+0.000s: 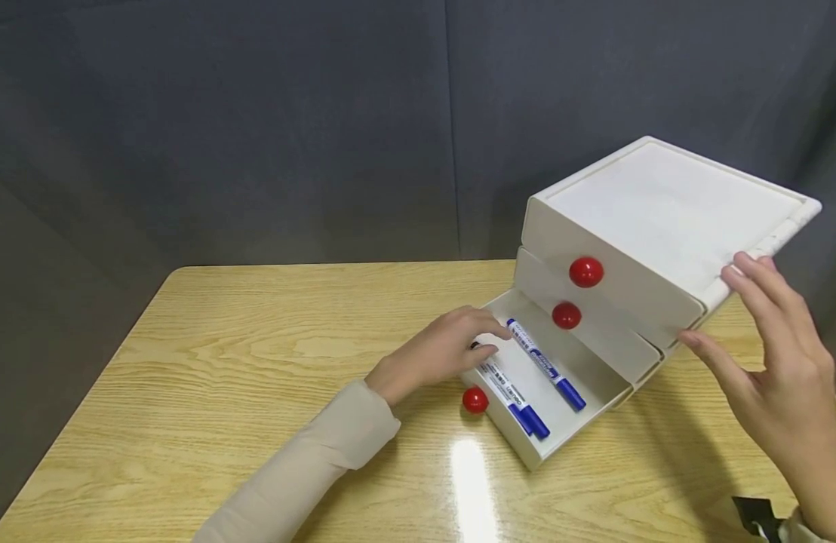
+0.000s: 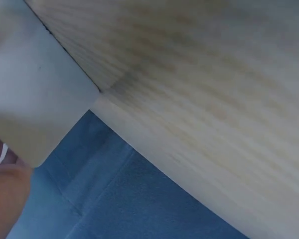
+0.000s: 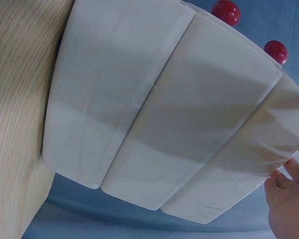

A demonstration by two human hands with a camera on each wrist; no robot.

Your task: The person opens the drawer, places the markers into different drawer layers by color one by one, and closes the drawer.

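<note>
A white three-drawer desktop organizer (image 1: 676, 204) stands on the table, with red round knobs on its drawers. Its bottom drawer (image 1: 533, 377) is pulled out. In that drawer lie a blue-capped marker (image 1: 543, 362) near the middle and two more markers (image 1: 509, 396) along the front wall. My left hand (image 1: 452, 343) reaches over the drawer's far left end, thumb and index finger apart beside the marker ends; its fingers are partly hidden. At the organizer's upper right edge, my right hand (image 1: 785, 354) touches the top with extended fingers, the thumb against the side. The right wrist view shows fingertips (image 3: 289, 172) at that edge.
The wooden table (image 1: 268, 354) extends to the left of the organizer. A dark cloth (image 1: 289, 136) hangs behind the table. Red knobs (image 1: 475, 400) stick out from the drawer fronts. A black strap piece (image 1: 756, 514) is at the right wrist.
</note>
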